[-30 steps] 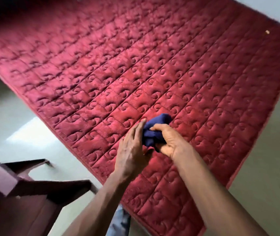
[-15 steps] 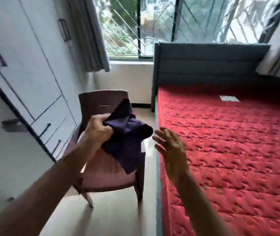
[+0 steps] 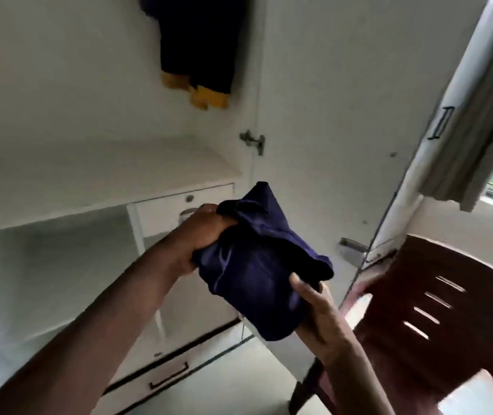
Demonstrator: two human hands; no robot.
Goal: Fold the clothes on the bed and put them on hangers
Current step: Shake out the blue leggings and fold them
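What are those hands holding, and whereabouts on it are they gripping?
A bundled navy garment. The left hand grips its bunched upper end; the right hand holds its lower right side, thumb on top.

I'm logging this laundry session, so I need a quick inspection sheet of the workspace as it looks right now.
Surface: white wardrobe shelf, beyond the hands.
Job's things: bunched dark blue cloth, held in the air; dark garment with yellow cuffs hangs above the shelf.
Clutter: nothing seen.
Grips: left hand and right hand both hold the cloth.
Cables: nothing seen.
Surroundings: brown slatted plastic chair, grey curtain, white drawer.
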